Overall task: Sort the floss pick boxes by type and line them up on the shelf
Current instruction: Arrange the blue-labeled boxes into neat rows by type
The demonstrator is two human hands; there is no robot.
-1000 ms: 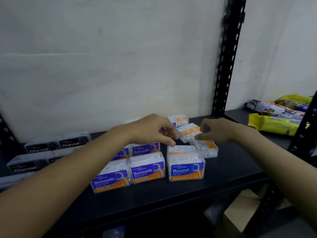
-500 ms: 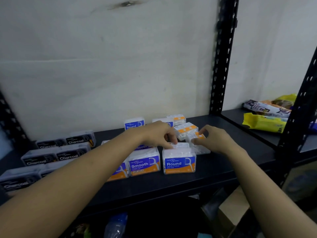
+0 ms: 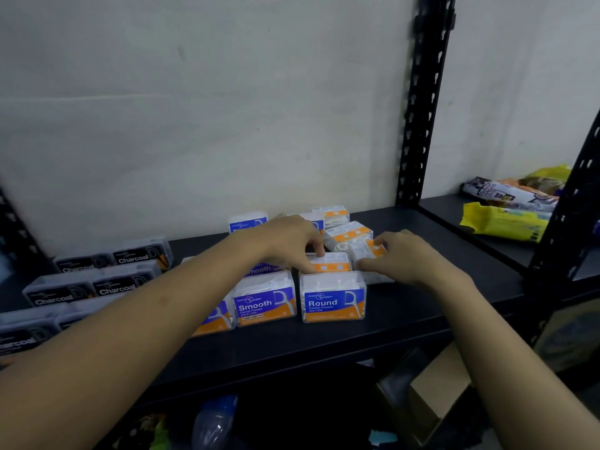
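On the black shelf [image 3: 406, 323] stand clear floss pick boxes with blue and orange labels. A box marked Round [image 3: 332, 297] stands at the front, and a box marked Smooth [image 3: 264, 300] is beside it on the left. My left hand [image 3: 293, 243] pinches a box lying flat [image 3: 329, 264] right behind the Round box. My right hand [image 3: 406, 258] grips another box lying flat [image 3: 365, 254] to the right of that one. More orange-topped boxes [image 3: 349, 233] lie behind my hands. Black boxes marked Charcoal [image 3: 126, 282] are lined up at the left.
A black perforated upright [image 3: 422, 102] stands at the back right of the shelf. Yellow and white snack packets [image 3: 506, 219] lie on the neighbouring shelf to the right. A cardboard box [image 3: 435, 391] and a plastic bottle [image 3: 216, 420] sit below the shelf.
Both hands have come lower and nearer to the front Round box. My right hand has brought its flat box down beside the one under my left hand.
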